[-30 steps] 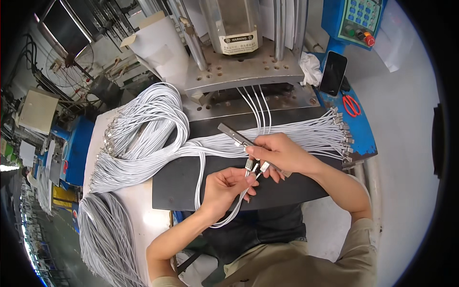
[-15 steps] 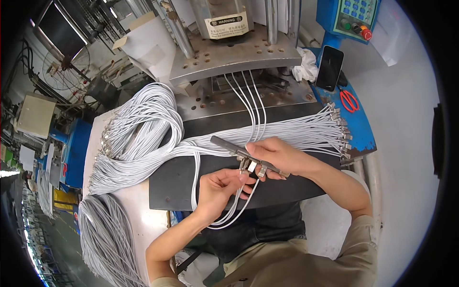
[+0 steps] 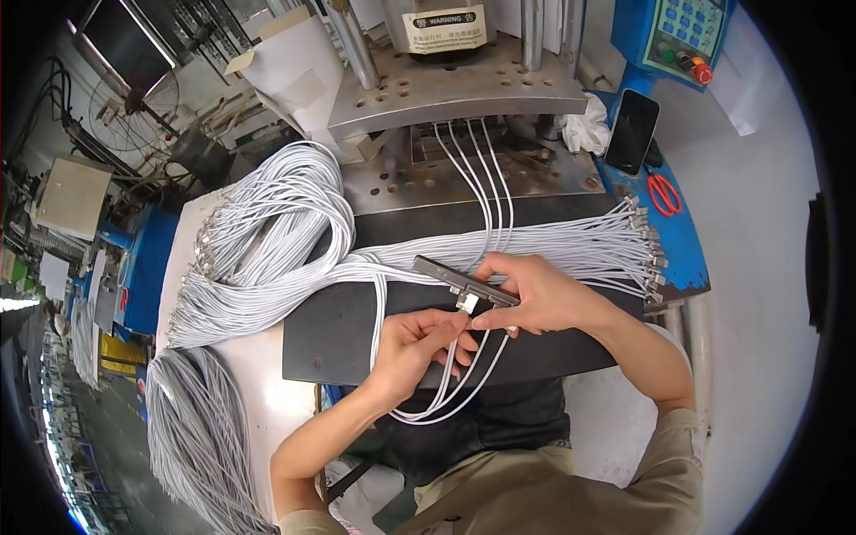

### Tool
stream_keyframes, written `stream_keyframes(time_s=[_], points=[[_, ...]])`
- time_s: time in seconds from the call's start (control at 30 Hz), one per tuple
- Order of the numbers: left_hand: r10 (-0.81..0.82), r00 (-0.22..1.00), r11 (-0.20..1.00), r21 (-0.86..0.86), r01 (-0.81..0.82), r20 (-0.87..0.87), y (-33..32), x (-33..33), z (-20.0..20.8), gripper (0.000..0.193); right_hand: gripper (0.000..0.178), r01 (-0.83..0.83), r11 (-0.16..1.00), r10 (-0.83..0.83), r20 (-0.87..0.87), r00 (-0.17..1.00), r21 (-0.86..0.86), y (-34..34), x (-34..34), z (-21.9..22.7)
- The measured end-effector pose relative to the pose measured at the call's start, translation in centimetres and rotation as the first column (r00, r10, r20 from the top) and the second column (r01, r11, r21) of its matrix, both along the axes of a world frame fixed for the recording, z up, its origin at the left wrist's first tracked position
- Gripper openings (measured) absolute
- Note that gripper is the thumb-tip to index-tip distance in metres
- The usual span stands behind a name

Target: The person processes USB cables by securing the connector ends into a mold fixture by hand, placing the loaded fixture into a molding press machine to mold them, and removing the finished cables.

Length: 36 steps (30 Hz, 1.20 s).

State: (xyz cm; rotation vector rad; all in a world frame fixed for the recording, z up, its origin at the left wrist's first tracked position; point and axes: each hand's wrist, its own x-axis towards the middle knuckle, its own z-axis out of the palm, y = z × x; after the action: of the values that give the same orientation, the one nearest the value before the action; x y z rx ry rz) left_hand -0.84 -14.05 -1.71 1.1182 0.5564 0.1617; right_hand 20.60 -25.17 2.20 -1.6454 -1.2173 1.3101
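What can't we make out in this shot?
All in the head view:
- Right end of the dark bar: covered by the right hand.
- Left hand's exact hold on the looped cables: its own fingers cover it.
- Whether the small connector is fully seated: too small.
- Far ends of the upright cables: under the upper plate.
- Top of the press: cut off by the upper edge.

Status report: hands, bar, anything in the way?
Right hand gripping dark metal bar. Left hand pinching white cables close to it. Cable bundle lies behind; nothing visibly between hands and bar.
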Motion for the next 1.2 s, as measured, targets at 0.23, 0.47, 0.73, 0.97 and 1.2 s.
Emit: stream_keyframes(time_s=[0.23,0.47,0.73,0.97,1.2], points=[[0.012,1.000,1.000,0.014,-0.012,0.009,-0.4,-0.1,0.1,0.024,0.048,0.069,0.998,-0.069,-0.044,0.997,-0.002,-0.2,0.3,0.0],[0.031,0.999,0.999,0.022,-0.032,0.040,-0.3,-0.1,-0.2,0.026,0.044,0.012,0.999,-0.012,-0.021,1.000,0.033,-0.5,-0.4,-0.5],[0.017,1.000,1.000,0.025,-0.017,0.014,-0.2,-0.2,0.4,0.030,0.038,0.038,0.997,-0.039,-0.015,0.999,-0.061,-0.5,0.4,1.2],[-0.017,1.000,0.998,0.058,0.017,0.006,-0.3,0.2,0.8,0.029,0.036,-0.041,0.999,0.039,0.066,0.997,0.031,-0.5,1.6,0.0],[-0.061,0.994,0.956,0.292,0.033,0.087,-0.3,-0.4,2.3,0.025,0.035,-0.160,0.925,0.017,0.381,0.925,0.345,-3.3,5.6,0.5]])
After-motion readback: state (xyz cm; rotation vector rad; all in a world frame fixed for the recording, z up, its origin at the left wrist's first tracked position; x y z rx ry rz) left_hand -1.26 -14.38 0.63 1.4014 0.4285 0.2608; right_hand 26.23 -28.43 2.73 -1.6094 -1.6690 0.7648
